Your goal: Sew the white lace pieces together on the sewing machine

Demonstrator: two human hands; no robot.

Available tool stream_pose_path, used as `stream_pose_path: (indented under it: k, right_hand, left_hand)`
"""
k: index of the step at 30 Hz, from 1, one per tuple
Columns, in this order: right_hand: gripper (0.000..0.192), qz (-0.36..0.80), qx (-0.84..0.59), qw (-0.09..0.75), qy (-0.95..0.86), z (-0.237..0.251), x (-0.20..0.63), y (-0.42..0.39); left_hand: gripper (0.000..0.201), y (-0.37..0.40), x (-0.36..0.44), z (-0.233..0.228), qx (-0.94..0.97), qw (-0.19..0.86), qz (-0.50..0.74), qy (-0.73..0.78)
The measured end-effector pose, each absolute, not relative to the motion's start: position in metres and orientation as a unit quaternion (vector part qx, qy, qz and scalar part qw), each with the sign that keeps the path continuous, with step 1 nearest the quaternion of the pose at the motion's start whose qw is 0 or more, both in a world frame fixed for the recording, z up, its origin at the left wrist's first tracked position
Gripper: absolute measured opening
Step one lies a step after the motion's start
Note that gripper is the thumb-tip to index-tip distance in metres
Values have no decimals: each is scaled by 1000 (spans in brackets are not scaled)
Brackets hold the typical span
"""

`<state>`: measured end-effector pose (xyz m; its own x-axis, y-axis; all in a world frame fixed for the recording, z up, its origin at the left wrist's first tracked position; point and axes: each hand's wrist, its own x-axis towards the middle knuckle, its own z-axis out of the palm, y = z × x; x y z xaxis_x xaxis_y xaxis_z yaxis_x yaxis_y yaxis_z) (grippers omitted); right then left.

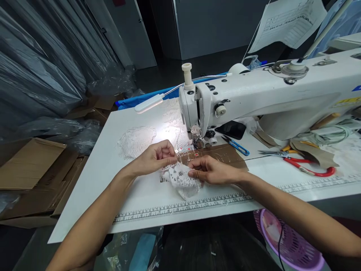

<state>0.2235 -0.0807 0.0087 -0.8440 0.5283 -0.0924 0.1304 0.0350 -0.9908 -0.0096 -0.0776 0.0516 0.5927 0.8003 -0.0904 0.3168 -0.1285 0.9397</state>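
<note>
A piece of white lace fabric (183, 180) is held up between my two hands, just in front of the sewing machine (203, 109). My left hand (160, 156) pinches its upper left edge with closed fingers. On the lace's right side, my right hand (210, 169) grips it between thumb and fingers. Below and behind the lace, a brown sheet (225, 156) with red marks lies under the presser foot (199, 143). More white lace pieces (138, 139) rest on the table to the left of the needle, under the lamp (149, 103).
Blue thread snips (238, 146) and a dark phone (232, 130) lie right of the needle. Red-handled scissors (308, 165) are farther right. A printed ruler (191, 206) runs along the table's front edge. Cardboard boxes (34, 165) stand left; a purple basket (296, 244) sits below right.
</note>
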Motion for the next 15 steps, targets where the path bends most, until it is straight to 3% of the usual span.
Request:
stream_pose_path:
  k: [2,4,8,11,15]
  right_hand:
    - [21,672,-251,156,-679,8,221,-81]
    - [19,617,-315,160,-703,8,217,-81]
    - [26,277,-485,136,-818,4,217,-82]
    - [33,117,-384,138,-905,-5,226,-77]
    - [31,120,-241,186,-945,-18,237,-68]
  left_hand:
    - [18,-70,-4,51,740,474,202,432]
    - [17,-58,4,50,787,381,165,456]
    - [16,-33,22,43,867,192,61,457]
    - [18,-28,34,33,864,44,23,501]
    - [25,-37,44,13,826,-86,58,555]
